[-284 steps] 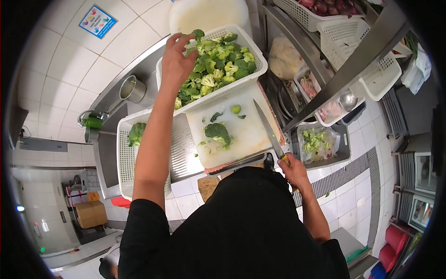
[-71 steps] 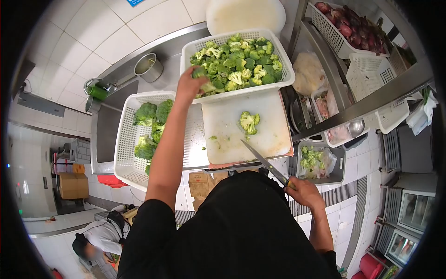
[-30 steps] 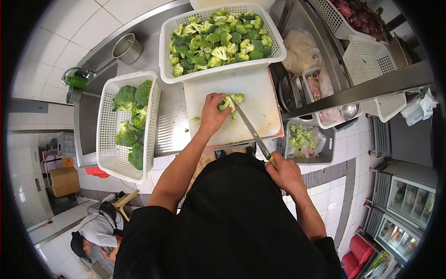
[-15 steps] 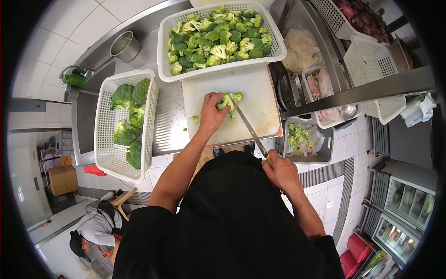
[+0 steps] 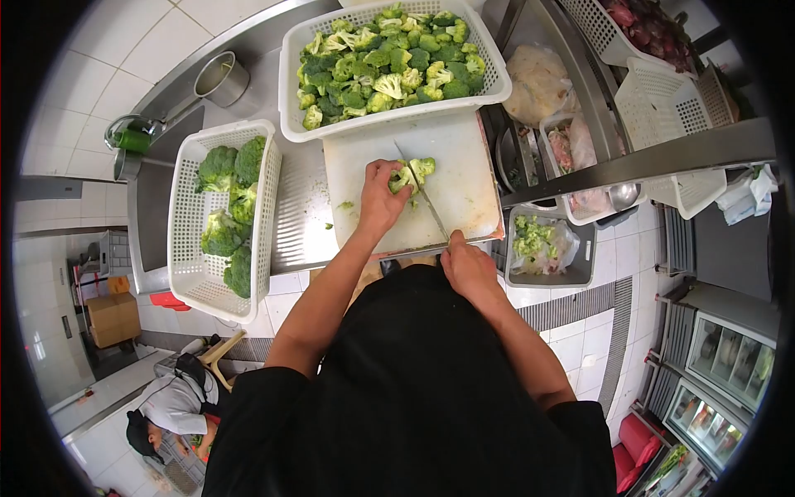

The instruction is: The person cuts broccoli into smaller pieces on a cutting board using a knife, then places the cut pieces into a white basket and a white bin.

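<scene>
Several broccoli heads (image 5: 222, 236) are sitting in a white basket (image 5: 182, 290) at the left. On the pale cutting board (image 5: 364, 153), the left hand (image 5: 381, 197) is grasping a broccoli piece (image 5: 424, 167) with bent fingers. The piece is showing green, bumpy florets and paler yellow-green stalks, and it is lying at the left hand's fingertips, partly hidden by them and projecting to their right. A knife (image 5: 433, 209) is crossing it at a slant, its tip pointing beyond the far side. Nearer the body, the right hand (image 5: 469, 267) is clenching around the knife's handle, covering it. Farther right, a grey bin (image 5: 542, 280) is holding pale green trimmings (image 5: 534, 236).
</scene>
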`<state>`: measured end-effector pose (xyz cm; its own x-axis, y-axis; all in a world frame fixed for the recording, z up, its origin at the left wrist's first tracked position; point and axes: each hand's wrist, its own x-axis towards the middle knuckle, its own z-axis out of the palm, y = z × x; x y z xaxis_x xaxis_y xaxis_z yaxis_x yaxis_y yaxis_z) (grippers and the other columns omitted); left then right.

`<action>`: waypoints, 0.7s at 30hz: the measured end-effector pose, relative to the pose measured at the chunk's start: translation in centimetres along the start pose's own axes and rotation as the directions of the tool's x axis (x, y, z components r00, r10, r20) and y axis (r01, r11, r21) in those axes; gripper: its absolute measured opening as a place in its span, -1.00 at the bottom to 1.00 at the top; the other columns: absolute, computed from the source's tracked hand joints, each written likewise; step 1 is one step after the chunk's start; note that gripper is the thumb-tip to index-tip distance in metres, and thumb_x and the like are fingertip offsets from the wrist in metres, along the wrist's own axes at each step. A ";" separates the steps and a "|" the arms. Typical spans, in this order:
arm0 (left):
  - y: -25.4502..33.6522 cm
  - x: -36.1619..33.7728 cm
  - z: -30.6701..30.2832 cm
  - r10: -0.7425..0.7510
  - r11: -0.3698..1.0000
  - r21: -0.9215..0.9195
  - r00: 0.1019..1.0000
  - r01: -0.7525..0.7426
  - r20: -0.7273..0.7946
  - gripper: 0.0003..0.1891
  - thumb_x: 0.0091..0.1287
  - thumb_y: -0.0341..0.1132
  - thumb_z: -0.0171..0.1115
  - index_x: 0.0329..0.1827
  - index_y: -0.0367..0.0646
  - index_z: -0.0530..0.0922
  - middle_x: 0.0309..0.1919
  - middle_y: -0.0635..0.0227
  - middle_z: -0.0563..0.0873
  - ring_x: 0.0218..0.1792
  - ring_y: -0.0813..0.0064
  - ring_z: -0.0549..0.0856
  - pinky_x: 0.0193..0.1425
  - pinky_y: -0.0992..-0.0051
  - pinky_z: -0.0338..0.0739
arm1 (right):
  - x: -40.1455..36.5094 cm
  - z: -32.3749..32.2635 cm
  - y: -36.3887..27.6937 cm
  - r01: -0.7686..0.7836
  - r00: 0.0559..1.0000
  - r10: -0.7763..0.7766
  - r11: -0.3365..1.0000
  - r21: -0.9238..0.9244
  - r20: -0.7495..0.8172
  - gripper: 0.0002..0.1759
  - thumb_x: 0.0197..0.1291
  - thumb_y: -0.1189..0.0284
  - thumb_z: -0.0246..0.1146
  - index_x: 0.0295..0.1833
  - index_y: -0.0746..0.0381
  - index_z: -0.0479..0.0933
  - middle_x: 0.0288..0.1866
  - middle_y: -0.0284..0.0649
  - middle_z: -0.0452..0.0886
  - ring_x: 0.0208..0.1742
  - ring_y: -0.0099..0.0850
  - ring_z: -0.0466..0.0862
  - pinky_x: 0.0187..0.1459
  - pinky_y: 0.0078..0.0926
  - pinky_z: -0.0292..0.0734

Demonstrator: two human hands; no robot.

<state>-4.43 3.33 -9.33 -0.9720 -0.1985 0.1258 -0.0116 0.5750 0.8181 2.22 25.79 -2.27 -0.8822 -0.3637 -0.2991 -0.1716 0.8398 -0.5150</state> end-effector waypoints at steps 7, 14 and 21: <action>1.7 -0.7 -2.8 0.056 0.992 0.112 0.998 -0.056 0.005 -0.53 0.19 -0.46 0.43 0.20 -0.13 0.58 0.31 0.07 0.49 0.14 -0.02 0.61 0.26 0.13 0.56 | -1.9 -2.0 1.9 -0.043 0.999 0.042 0.996 0.082 0.014 -0.64 0.47 0.20 0.19 0.10 0.28 0.42 -0.29 0.19 0.73 -0.16 0.22 0.74 -0.06 0.17 0.60; 0.8 -0.1 -3.4 0.046 0.998 0.031 0.991 -0.050 0.129 -0.39 0.25 -0.43 0.37 0.43 -0.06 0.50 0.43 0.10 0.48 0.21 0.04 0.61 0.29 0.21 0.57 | -6.3 -4.4 4.0 -0.216 0.976 0.207 0.962 0.166 0.068 -0.59 0.45 0.09 0.24 0.15 0.18 0.46 -0.24 0.21 0.74 -0.09 0.28 0.72 -0.03 0.19 0.55; -0.1 1.8 -2.0 -0.034 0.998 0.060 0.976 0.021 0.217 -0.50 0.25 -0.40 0.34 0.31 -0.07 0.58 0.26 0.10 0.63 0.26 -0.03 0.59 0.35 0.15 0.54 | -7.8 -4.8 4.8 -0.220 0.974 0.209 0.963 0.154 0.087 -0.58 0.43 0.08 0.27 0.15 0.16 0.49 -0.26 0.20 0.74 -0.11 0.27 0.72 -0.03 0.17 0.56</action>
<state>-5.70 1.36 -8.09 -0.9988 -0.0407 -0.0270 -0.0464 0.6172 0.7854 6.15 34.61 1.49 -0.8568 -0.2142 -0.4690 0.0967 0.8267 -0.5542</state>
